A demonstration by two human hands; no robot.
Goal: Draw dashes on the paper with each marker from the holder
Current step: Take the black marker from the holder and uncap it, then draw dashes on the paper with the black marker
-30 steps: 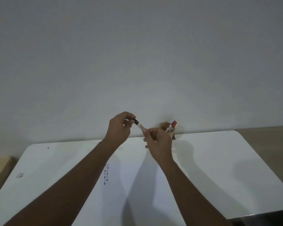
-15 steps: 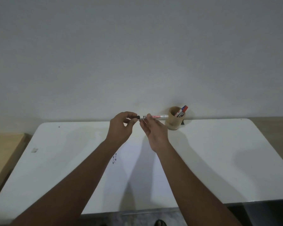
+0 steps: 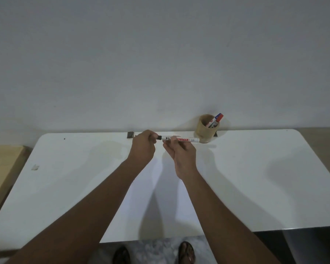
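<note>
I hold a white marker (image 3: 187, 139) level above the far part of the white table. My right hand (image 3: 181, 155) grips its barrel from below. My left hand (image 3: 143, 147) pinches the black cap (image 3: 159, 137) at the marker's left end; the cap touches the barrel. The round tan holder (image 3: 206, 131) stands at the back edge, just right of the marker's tail, with a red-and-blue capped marker (image 3: 217, 119) and others leaning inside. The white paper (image 3: 164, 206) lies on the table under my forearms. My left arm hides the dashes drawn on it.
The white table (image 3: 265, 178) runs against a plain wall. A small dark block (image 3: 130, 134) sits at its back edge. A wooden surface (image 3: 0, 168) adjoins on the left. My sandalled feet (image 3: 187, 252) show below the front edge.
The marker has swung from slanted to level between my hands. The view has tipped down, so the table's front edge and my feet now show, and the dashes are hidden.
</note>
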